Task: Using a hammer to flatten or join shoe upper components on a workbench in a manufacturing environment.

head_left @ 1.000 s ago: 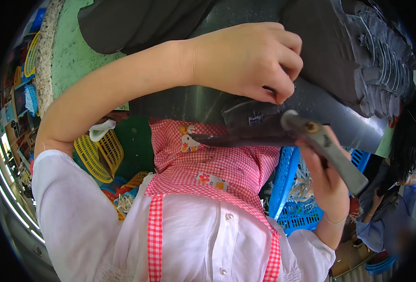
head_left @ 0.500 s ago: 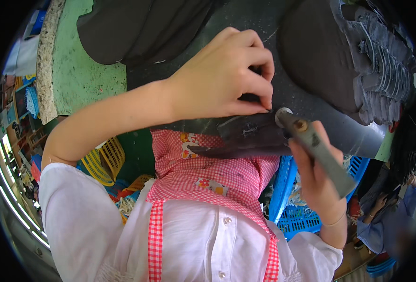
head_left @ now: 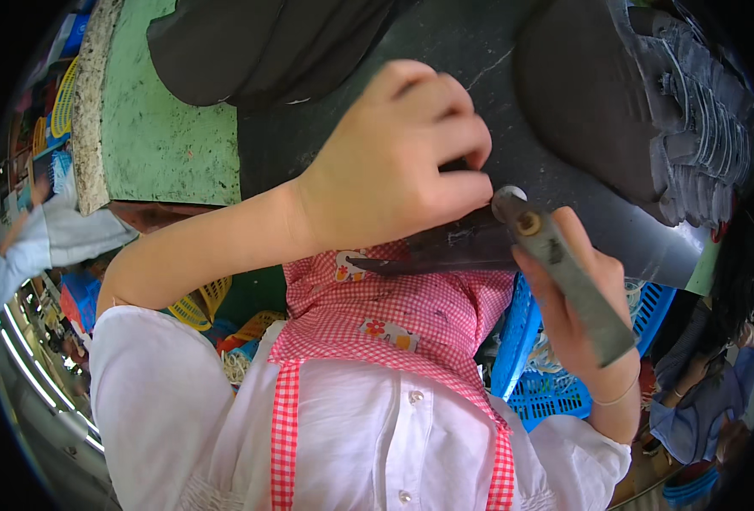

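My right hand is closed around a hammer. The hammer's round face is down by the dark work surface, close to my left fingertips. Its long flat grey end slants toward my right wrist. My left hand is curled, thumb and fingers drawn together at the upper edge of a dark, leather-like piece. That piece lies at the near edge of the work surface, and its pointed end hangs over my checked apron. The fingertips and the far edge of the piece are partly hidden.
Dark rounded flat pieces lie overlapping at the far left of the black slab. A fanned stack of similar pieces is at the right. A blue basket sits below the right edge, a yellow one at the left.
My left hand has moved slightly left and toward me along the dark piece, covering more of it. The hammer stays low beside it. A person's pale sleeve has come into view at far left.
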### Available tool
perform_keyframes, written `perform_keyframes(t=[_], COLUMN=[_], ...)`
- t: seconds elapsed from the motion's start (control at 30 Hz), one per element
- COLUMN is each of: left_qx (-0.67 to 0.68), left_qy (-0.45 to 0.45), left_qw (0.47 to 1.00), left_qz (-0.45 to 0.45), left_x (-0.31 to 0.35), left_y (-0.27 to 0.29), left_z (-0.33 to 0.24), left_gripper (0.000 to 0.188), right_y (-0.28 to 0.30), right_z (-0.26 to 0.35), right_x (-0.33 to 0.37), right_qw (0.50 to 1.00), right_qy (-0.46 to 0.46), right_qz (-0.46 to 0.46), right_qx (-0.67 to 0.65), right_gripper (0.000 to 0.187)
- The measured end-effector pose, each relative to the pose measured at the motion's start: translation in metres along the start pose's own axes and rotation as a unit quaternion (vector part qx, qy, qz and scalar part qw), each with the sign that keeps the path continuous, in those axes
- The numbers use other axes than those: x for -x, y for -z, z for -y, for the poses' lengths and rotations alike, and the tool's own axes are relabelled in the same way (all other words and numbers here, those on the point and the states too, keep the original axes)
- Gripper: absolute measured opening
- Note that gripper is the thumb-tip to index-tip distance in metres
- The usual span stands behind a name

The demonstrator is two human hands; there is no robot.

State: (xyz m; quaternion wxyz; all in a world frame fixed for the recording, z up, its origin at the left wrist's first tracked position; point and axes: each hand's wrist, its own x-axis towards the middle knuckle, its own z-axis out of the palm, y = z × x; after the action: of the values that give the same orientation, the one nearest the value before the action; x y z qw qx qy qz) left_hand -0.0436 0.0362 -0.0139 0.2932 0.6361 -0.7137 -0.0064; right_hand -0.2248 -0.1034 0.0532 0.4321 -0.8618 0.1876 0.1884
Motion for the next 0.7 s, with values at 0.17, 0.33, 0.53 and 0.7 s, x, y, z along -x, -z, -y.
perform_keyframes(t=[0.17, 0.33, 0.53, 0.7], left_qx=[0.078, -0.008, 0.077, 0.040], left_qy=[0.086, 0.044, 0.120, 0.110], left_qw=[0.993, 0.999, 0.989, 0.993], left_qz=[0.016, -0.005, -0.026, -0.029], left_x=[0.008, 0.013, 0.023, 0.027], left_y=[0.004, -0.002, 0.001, -0.005], left_z=[-0.001, -0.007, -0.006, -0.017], left_gripper=[0.020, 0.020, 0.019, 0.018], right_y=[-0.004, -0.009, -0.008, -0.010], right_z=[0.000, -0.003, -0.008, -0.001], right_x=[-0.005, -0.002, -0.002, -0.011], right_qw=[0.985, 0.986, 0.979, 0.964], right_qy=[0.094, 0.089, 0.163, 0.136], right_qz=[-0.134, -0.141, -0.095, -0.207], right_qx=[-0.047, -0.021, 0.077, -0.103], right_gripper=[0.011, 0.018, 0.038, 0.009])
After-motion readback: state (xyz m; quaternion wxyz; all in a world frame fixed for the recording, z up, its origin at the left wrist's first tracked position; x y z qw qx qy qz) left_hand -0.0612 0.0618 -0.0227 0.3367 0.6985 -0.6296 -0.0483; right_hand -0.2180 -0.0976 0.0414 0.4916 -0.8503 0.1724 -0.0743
